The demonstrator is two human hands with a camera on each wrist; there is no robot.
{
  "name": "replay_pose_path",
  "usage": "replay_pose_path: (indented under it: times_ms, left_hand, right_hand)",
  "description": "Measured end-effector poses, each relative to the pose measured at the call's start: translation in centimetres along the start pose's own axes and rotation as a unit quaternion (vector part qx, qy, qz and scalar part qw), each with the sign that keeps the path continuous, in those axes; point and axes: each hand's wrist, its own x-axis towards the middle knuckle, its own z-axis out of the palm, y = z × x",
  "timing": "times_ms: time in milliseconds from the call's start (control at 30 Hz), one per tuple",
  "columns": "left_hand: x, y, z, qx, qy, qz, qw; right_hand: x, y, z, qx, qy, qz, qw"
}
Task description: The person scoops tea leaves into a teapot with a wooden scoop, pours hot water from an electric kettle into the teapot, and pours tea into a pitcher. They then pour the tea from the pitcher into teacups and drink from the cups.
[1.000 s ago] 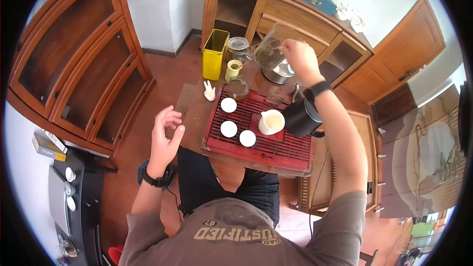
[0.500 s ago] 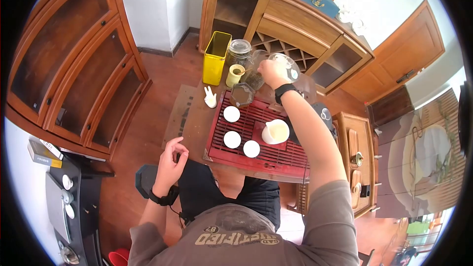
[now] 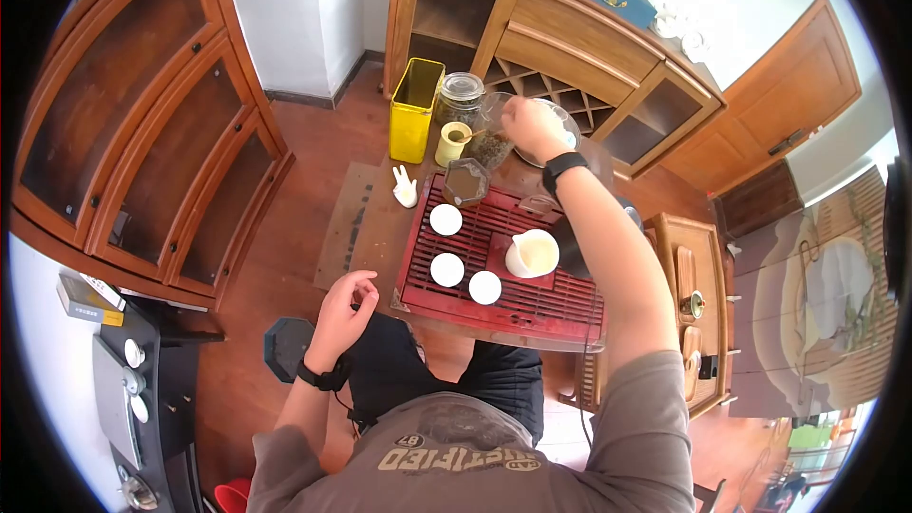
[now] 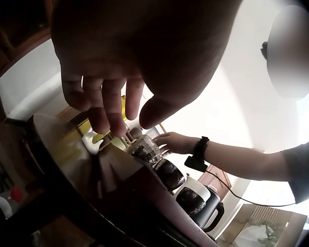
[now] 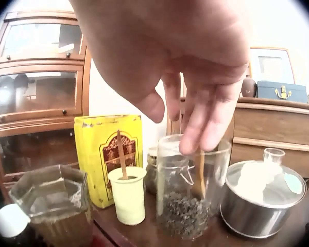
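Note:
My right hand (image 3: 534, 128) is over a clear glass jar (image 5: 183, 218) with dark tea leaves at its bottom. In the right wrist view the jar stands on the table, and the fingertips (image 5: 193, 144) are right at its rim while the thumb stays apart. A yellow tin (image 5: 100, 154) and a pale yellow cup (image 5: 130, 200) with a wooden stick stand left of it; a lidded metal pot (image 5: 255, 216) is at its right. My left hand (image 3: 344, 313) is loosely bent at the table's near left side and holds nothing.
A red slatted tea tray (image 3: 408, 275) carries several white cups (image 3: 446, 270), a white pitcher (image 3: 532, 255) and a faceted glass vessel (image 3: 466, 182). A dark kettle (image 3: 575, 245) is partly hidden by the right forearm. A white hand figurine (image 3: 405, 188) stands left of the tray.
My right hand has brought the glass jar down from a raised, tilted hold to upright on the table, moving left. The left hand has lowered toward the lap and shifted slightly right.

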Motion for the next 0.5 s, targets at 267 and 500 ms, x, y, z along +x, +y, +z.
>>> replay_pose_path:
  times_ms: [267, 500]
  left_hand:
    - [0.0, 0.0, 0.7, 0.171, -0.015, 0.052, 0.984]
    - [-0.2, 0.6, 0.7, 0.205, -0.054, 0.03, 0.977]
  right_hand:
    - [-0.3, 1.9, -1.0, -0.032, -0.025, 0.033, 0.999]
    - [-0.3, 1.2, -0.1, 0.004, -0.069, -0.028, 0.997]
